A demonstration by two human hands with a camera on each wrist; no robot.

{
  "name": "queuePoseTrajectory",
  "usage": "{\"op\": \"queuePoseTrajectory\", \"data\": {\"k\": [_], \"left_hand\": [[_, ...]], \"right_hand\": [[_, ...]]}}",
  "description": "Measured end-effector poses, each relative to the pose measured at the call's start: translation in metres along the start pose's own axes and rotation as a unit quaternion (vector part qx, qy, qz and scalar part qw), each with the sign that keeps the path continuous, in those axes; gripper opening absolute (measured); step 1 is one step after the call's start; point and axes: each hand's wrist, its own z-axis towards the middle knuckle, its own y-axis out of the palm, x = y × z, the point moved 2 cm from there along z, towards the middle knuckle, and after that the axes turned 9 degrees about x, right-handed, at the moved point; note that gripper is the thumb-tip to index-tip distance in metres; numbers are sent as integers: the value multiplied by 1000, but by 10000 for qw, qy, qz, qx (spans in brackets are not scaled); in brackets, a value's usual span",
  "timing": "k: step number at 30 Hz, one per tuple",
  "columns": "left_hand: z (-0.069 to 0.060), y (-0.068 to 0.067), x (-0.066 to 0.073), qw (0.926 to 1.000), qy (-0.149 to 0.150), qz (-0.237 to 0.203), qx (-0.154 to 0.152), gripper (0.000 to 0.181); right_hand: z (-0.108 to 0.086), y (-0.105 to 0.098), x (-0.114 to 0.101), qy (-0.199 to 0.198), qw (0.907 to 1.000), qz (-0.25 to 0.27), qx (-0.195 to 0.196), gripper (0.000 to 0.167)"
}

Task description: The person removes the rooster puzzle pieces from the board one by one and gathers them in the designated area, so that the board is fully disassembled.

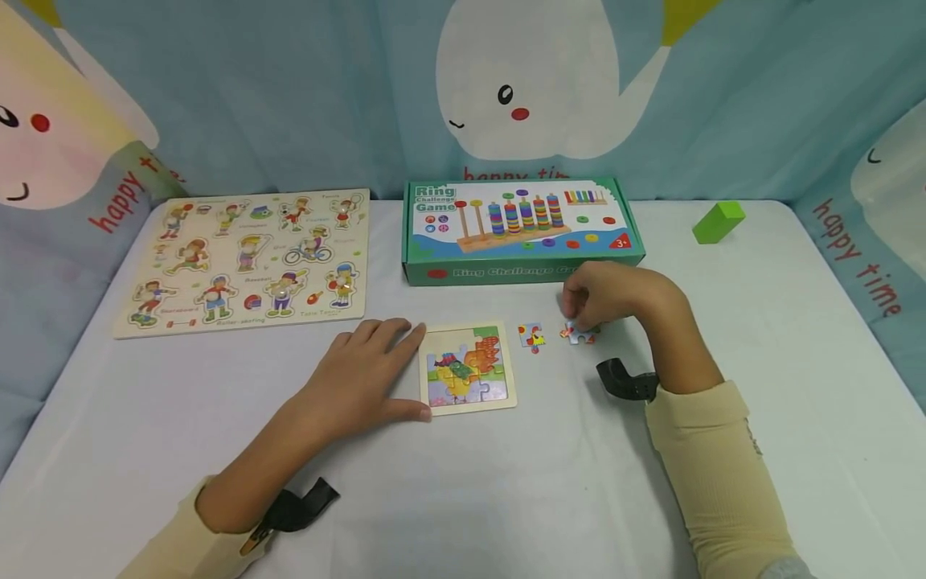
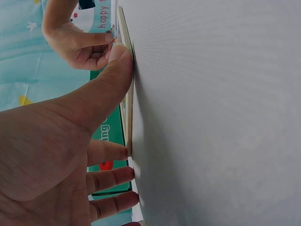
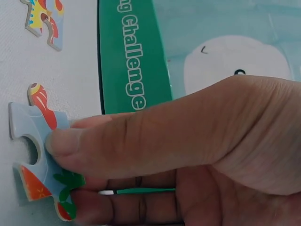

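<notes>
Clearly, joined pieces [image 1: 466, 382] partly fill the puzzle tray [image 1: 448, 339] — left hand [image 1: 358, 378] touching.

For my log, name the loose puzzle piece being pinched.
The piece farther from the puzzle board, pinched by the right hand; the other loose piece lies untouched.

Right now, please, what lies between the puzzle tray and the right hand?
In the head view, one loose puzzle piece lies between the puzzle tray and the right hand.
</notes>
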Motion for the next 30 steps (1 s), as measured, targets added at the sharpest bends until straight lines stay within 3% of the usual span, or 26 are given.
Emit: {"op": "queuePoseTrajectory", "data": {"k": [7,12,15,19,22,30], "left_hand": [[0,-1,0,10000,16,-40,31,102],[0,-2,1,10000,4,-56,40,102],[1,-2,1,10000,-11,-37,38,102],[1,-2,1,10000,-28,-11,12,103],[1,-1,0,10000,-48,11,-15,103],[0,1,-1,10000,-70,0,-64,104]], "right_hand": [[-2,-3,-3,-8,9994,-331,123,5],[-2,-1,-20,-807,9955,112,480,7],[-1,7,-40,-1337,9888,376,553,12],[3,22,-65,-1939,9788,362,561,15],[6,32,-76,-2170,9744,336,478,16],[10,48,-86,-2315,9717,285,369,15]]}}
